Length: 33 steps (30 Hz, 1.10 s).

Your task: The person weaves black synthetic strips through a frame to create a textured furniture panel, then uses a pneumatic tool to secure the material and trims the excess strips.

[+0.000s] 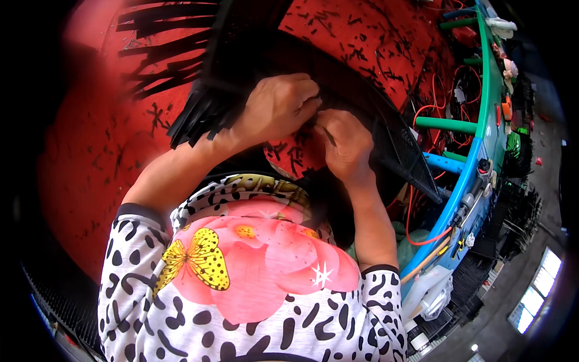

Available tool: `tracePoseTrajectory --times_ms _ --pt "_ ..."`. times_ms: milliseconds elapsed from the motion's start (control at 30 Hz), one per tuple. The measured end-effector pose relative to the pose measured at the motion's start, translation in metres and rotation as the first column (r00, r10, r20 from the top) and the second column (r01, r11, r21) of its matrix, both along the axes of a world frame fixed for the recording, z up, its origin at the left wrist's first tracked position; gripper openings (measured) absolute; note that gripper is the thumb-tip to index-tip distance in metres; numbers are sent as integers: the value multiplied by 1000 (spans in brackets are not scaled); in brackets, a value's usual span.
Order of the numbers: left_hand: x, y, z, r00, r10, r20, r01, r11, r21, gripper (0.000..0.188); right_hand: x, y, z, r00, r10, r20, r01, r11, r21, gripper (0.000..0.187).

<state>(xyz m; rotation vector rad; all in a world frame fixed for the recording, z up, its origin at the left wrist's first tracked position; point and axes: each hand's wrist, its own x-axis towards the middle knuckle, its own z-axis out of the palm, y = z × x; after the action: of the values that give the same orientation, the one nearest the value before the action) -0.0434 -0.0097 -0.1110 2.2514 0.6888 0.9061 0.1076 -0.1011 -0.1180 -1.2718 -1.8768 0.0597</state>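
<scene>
Shadow blurs most of the black panel [365, 102] at the person's hands, and its upper end runs out past the top rim, so its whole shape cannot be told. Over the panel, the left hand [277, 104] has its fingers curled in together; their tips are turned out of sight, and whether they are clamped on anything cannot be told. Just beside it, also over the panel, the right hand [348, 142] has thumb and forefinger drawn together; any small piece in that pinch is too dark to separate from the panel. Left of the panel, black strips [169, 27] stick out, the topmost cut off by the rim; a lower bunch crowds the left forearm [175, 169], and which overlaps which is unclear. Around the panel, the red surface [90, 151] bears dark scraps too small to identify. Right of the panel stands a green and blue frame [449, 125], bent by the lens. Below the panel, a patterned shirt [259, 265] hides whatever lies underneath.
</scene>
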Motion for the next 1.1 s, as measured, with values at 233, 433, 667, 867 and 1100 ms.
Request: tracePoseTrajectory --times_ms 233,433,667,867,1100 --pt "2 -9 2 999 31 23 -30 999 -15 15 11 8 12 930 -133 -342 -28 904 -427 10" --pt "4 -12 5 1000 3 10 -3 1000 -10 11 27 18 0 796 -233 -559 -228 739 -633 9" --pt "6 -15 3 1000 -9 -23 9 1000 0 13 38 34 -2 827 -174 -535 -311 651 -692 13" --pt "10 -16 6 1000 13 -2 -13 999 36 12 42 40 -8 834 -198 -515 -348 536 -769 14" --pt "7 -13 10 996 -56 -66 51 996 -70 20 46 43 -26 708 -245 -663 -504 482 -716 12"
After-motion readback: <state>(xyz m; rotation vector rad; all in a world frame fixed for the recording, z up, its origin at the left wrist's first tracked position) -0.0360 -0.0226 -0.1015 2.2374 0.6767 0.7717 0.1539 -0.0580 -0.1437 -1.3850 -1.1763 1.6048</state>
